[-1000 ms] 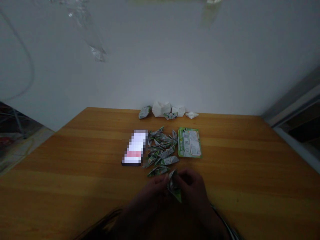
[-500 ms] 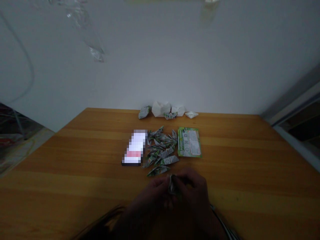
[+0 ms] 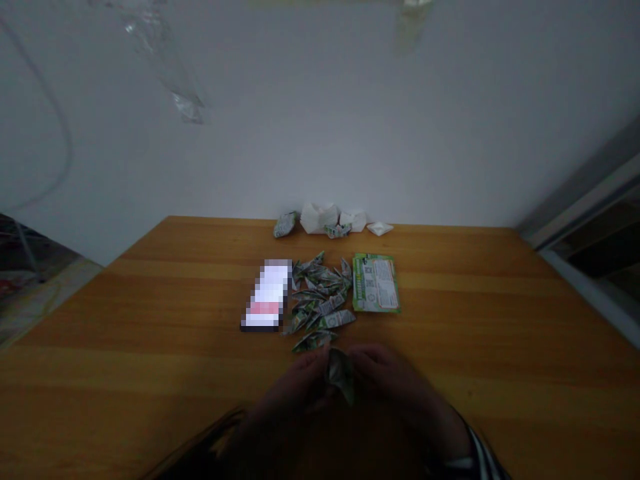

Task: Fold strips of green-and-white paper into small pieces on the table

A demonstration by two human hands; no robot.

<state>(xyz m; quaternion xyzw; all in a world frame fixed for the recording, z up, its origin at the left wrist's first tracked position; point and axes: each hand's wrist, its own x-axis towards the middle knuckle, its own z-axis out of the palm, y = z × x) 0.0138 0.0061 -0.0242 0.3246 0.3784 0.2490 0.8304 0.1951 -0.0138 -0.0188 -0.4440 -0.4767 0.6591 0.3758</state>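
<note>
Low in the middle of the view, my left hand (image 3: pixel 297 390) and my right hand (image 3: pixel 387 383) meet over the wooden table (image 3: pixel 150 347). Both pinch a small folded piece of green-and-white printed paper (image 3: pixel 341 373), one hand on each side of it. Just beyond my fingers lies a pile of several similar folded paper pieces (image 3: pixel 320 297). The nearest one (image 3: pixel 313 341) sits a short way ahead of my left fingertips.
A phone with a lit screen (image 3: pixel 267 295) lies left of the pile. A flat green printed sheet (image 3: pixel 376 283) lies to its right. White folded paper shapes (image 3: pixel 330 219) stand at the table's far edge against the wall. A window frame (image 3: pixel 590 220) runs along the right.
My hands have kept working the folded paper between them; it was briefly bunched small, and now shows as a longer pointed shape. The view has shifted slightly.
</note>
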